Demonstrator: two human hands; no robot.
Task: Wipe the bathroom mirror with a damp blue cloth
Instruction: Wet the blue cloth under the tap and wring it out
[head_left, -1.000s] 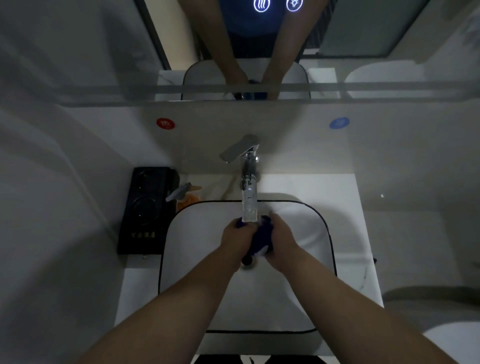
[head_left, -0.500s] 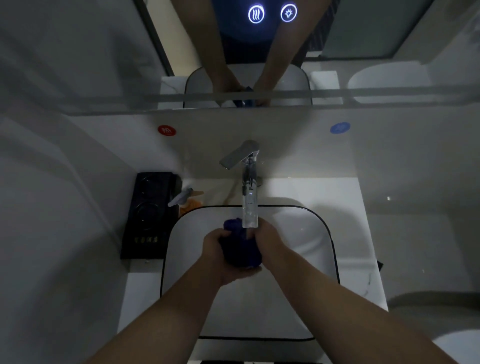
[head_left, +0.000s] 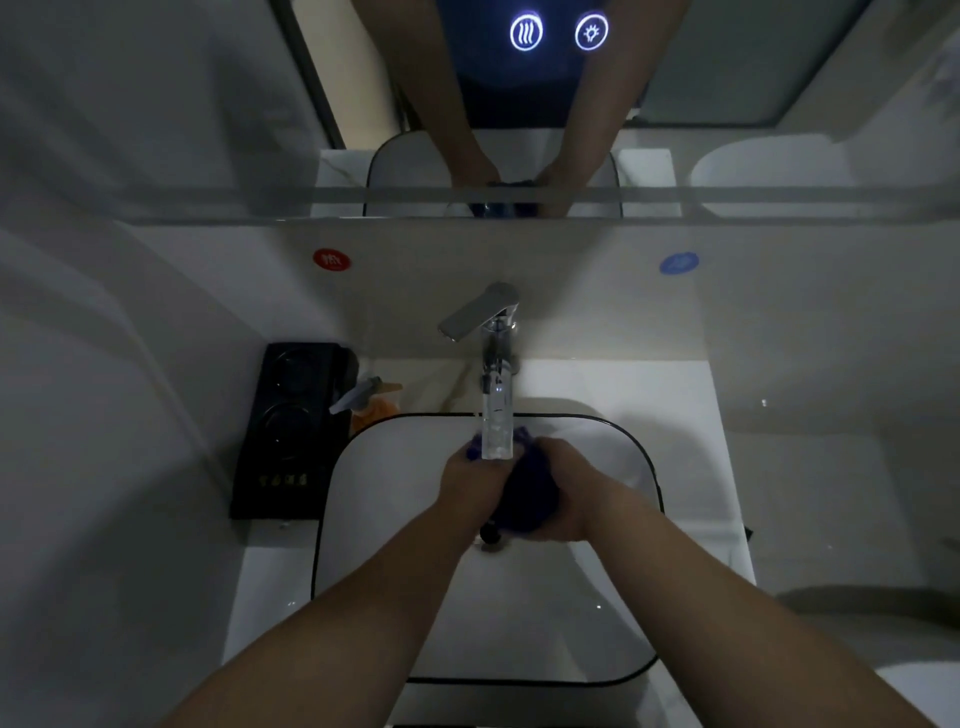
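Note:
A bunched dark blue cloth is held between both hands over the white sink basin, just under the spout of the chrome tap. My left hand grips its left side and my right hand wraps its right side. The bathroom mirror fills the top of the view and reflects my forearms and the cloth. Two lit touch icons glow on the mirror.
A black tray sits on the counter left of the basin, with an orange pump bottle beside it. Red and blue round stickers mark the wall behind the tap. A white toilet shows at lower right.
The cloth has shifted from my left palm toward my right hand, and both hands have turned around it under the tap. The view has tilted slightly.

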